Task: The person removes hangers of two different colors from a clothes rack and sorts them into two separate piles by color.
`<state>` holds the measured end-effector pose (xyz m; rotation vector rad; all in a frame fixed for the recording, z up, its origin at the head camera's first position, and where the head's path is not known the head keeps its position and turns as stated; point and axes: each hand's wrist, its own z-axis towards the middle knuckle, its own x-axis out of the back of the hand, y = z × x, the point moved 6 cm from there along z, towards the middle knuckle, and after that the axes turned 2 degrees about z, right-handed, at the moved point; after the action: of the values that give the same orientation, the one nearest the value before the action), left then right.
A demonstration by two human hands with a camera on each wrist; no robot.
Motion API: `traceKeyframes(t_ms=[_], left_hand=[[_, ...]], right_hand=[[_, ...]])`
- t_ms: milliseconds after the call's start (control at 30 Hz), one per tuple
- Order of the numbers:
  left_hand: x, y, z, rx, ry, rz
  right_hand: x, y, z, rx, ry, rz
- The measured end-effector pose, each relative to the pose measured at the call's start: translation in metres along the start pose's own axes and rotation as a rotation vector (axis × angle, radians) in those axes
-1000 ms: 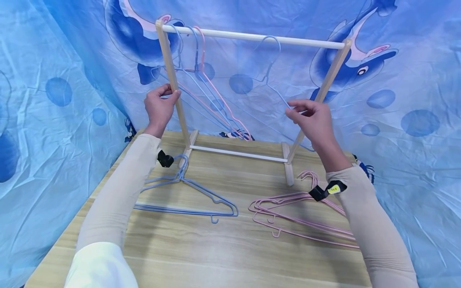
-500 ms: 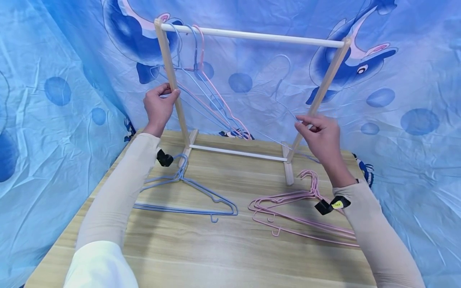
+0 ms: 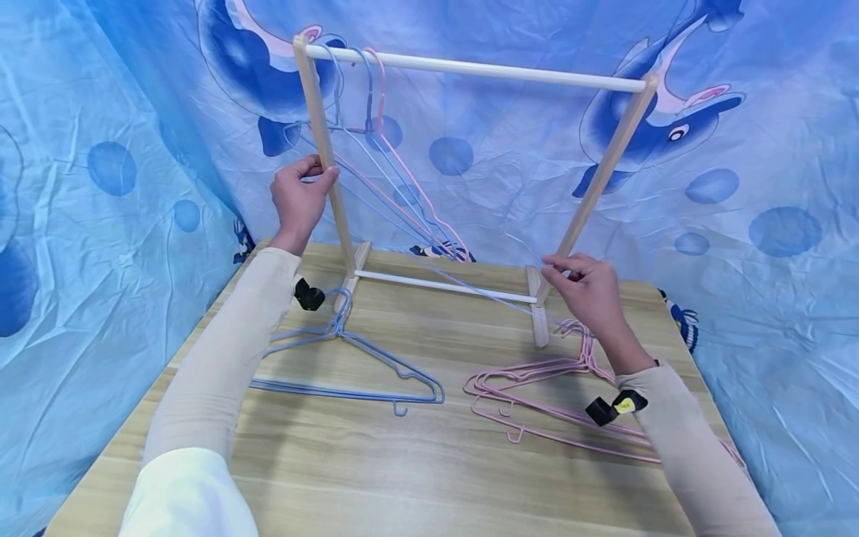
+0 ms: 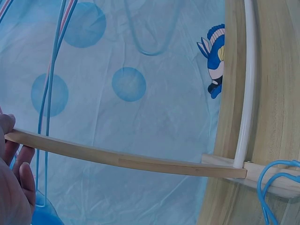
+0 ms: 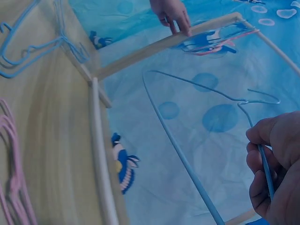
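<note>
My left hand (image 3: 300, 195) grips the left wooden post (image 3: 312, 93) of a small clothes rack, about midway up. In the right wrist view my right hand (image 5: 279, 164) pinches one shoulder of a blue clothes hanger (image 5: 180, 152). That hanger is off the rail, and its hook points up and away from the hand. From the rack's white top rail (image 3: 470, 68), near the left end, hang several hangers, among them a pink hanger (image 3: 382, 97) and a blue hanger (image 3: 368, 97). The head view shows the held hanger only faintly against the blue backdrop.
Several blue hangers (image 3: 335, 392) lie on the table (image 3: 403, 477) at left. Several pink hangers (image 3: 586, 358) lie at right, below my right hand. A white lower bar (image 3: 443, 284) joins the rack's feet. A blue patterned curtain (image 3: 772, 298) surrounds the table.
The blue hanger in my right hand has come off the top rail. My right hand has lowered with it toward the pink hangers. My left hand stays on the post.
</note>
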<state>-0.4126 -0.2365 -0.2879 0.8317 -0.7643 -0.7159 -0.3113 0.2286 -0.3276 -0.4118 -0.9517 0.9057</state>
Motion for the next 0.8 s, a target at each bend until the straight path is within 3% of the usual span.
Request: traceKeyframes(t_ms=[367, 567, 800], left_hand=[[-0.001, 0.0, 0.0, -0.01, 0.0, 0.003], [0.0, 0.0, 0.0, -0.012, 0.005, 0.004], [-0.001, 0.001, -0.001, -0.01, 0.001, -0.005]], right_hand=[[-0.043, 0.022, -0.023, -0.122, -0.136, 0.12], [-0.074, 0.025, -0.035, -0.178, -0.23, 0.25], [-0.107, -0.002, -0.048, -0.243, -0.347, 0.306]])
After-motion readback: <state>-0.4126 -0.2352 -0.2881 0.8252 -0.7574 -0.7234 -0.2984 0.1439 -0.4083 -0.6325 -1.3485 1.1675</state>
